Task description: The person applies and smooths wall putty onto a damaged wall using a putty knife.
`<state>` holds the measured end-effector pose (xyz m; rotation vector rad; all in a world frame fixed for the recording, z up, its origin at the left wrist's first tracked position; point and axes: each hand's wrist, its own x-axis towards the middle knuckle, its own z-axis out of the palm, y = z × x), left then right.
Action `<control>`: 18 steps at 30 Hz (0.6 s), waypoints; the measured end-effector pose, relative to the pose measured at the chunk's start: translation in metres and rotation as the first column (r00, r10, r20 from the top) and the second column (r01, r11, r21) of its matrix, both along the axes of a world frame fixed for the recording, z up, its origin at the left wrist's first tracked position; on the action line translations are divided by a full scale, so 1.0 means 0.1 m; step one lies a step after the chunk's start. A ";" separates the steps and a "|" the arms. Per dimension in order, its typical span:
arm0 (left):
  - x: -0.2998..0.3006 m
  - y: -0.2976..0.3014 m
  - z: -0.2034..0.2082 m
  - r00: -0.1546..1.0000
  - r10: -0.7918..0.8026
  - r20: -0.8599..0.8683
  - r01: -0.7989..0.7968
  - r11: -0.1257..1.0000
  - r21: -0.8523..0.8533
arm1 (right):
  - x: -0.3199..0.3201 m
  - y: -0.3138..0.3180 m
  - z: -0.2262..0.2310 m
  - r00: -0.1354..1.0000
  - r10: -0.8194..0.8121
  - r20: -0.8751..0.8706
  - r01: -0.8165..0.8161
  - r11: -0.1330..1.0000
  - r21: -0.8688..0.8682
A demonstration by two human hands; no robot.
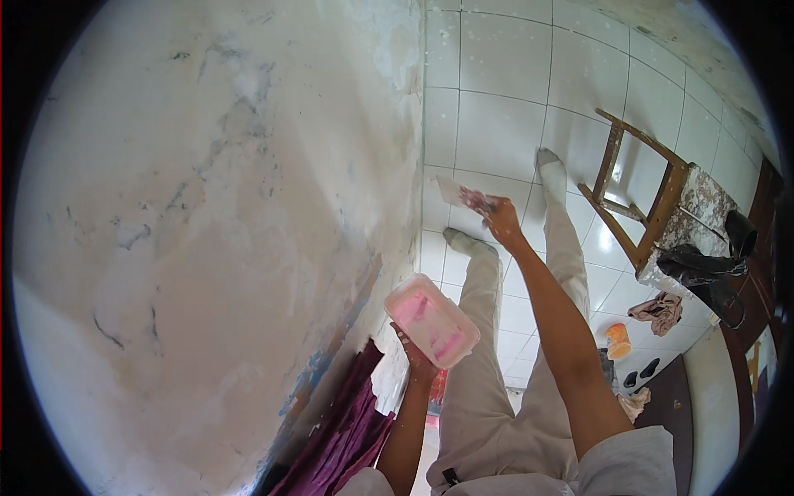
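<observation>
My left hand [420,357] holds up a shallow rectangular plastic tub [413,340] from beneath, close to the wall. Inside the tub is whitish paste [432,320] with pink streaks. Farther forward, my right hand [503,223] is closed around the handle of a putty knife [450,192], whose pale flat blade points left toward the wall. Pinkish smears cover the part of the knife near my fingers. The blade appears apart from the wall. On my left, the wall [223,256] carries uneven pale patches, dark cracks and a peeling bluish strip low down.
A wooden stool [664,211] with a white-spattered seat lies at right, black items [703,269] against it. Beyond my right arm are a crumpled cloth [657,313], an orange container [617,341] and dark slippers [641,376]. Purple fabric [347,422] hangs at lower left. White tiles [500,124] cover the floor.
</observation>
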<state>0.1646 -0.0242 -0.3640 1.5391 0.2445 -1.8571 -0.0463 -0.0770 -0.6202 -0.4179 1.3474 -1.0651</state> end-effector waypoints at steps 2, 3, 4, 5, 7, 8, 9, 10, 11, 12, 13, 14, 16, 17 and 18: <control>0.02 -0.01 -0.05 0.994 -0.055 0.099 0.061 0.996 -0.060 | -0.15 0.10 0.15 0.904 0.382 -0.194 -0.362 0.923 0.131; 0.03 -0.02 -0.06 0.980 -0.075 0.184 0.073 0.997 0.015 | -0.22 0.13 0.23 0.886 0.410 -0.215 -0.392 0.912 0.121; 0.07 -0.06 -0.11 0.997 -0.023 0.067 0.024 1.000 -0.008 | -0.28 0.12 0.29 0.966 0.254 0.053 -0.259 0.953 0.160; 0.09 -0.09 -0.14 1.000 0.021 0.000 -0.021 1.000 0.012 | -0.32 0.08 0.35 0.950 0.061 0.306 -0.136 0.963 0.233; 0.09 -0.12 -0.17 1.000 0.008 -0.016 -0.009 1.000 -0.022 | -0.40 -0.03 0.44 0.970 0.126 0.206 -0.157 0.977 0.144; 0.08 -0.13 -0.16 1.000 -0.011 0.021 0.011 1.000 -0.011 | -0.42 -0.10 0.49 0.981 0.156 0.115 -0.160 0.987 0.024; 0.07 -0.14 -0.16 1.000 -0.009 0.023 0.009 1.000 -0.013 | -0.45 -0.18 0.53 0.983 0.170 0.074 -0.173 0.984 0.043; 0.04 -0.12 -0.13 0.999 -0.005 0.050 0.006 1.000 -0.016 | -0.48 -0.25 0.58 0.980 0.185 0.074 -0.188 0.981 0.045; 0.03 -0.14 -0.13 0.998 -0.008 0.066 0.010 1.000 -0.028 | -0.51 -0.34 0.63 0.982 0.096 0.165 -0.097 0.995 -0.001; 0.02 -0.14 -0.13 0.998 -0.004 0.069 0.005 1.000 -0.017 | -0.55 -0.43 0.68 0.971 0.016 0.238 -0.023 0.999 0.024; 0.01 -0.13 -0.13 0.999 0.002 0.049 -0.001 1.000 -0.025 | -0.60 -0.54 0.72 0.966 0.014 0.258 -0.004 0.999 -0.041; 0.01 -0.13 -0.13 1.000 0.019 0.002 -0.019 0.998 -0.057 | -0.64 -0.68 0.76 0.987 0.157 0.016 -0.158 0.985 0.072; 0.02 -0.13 -0.17 0.999 0.038 -0.015 -0.038 0.999 -0.022 | -0.66 -0.97 0.88 0.925 0.319 -0.204 -0.275 0.937 0.217; 0.01 -0.09 -0.16 0.996 0.069 -0.057 -0.070 0.997 -0.011 | -0.65 -1.10 0.96 0.947 0.221 -0.234 -0.189 0.970 0.152; 0.01 -0.07 -0.15 0.996 0.070 -0.053 -0.071 0.997 -0.009 | -0.63 -1.24 1.06 0.955 0.123 -0.271 -0.098 0.990 0.102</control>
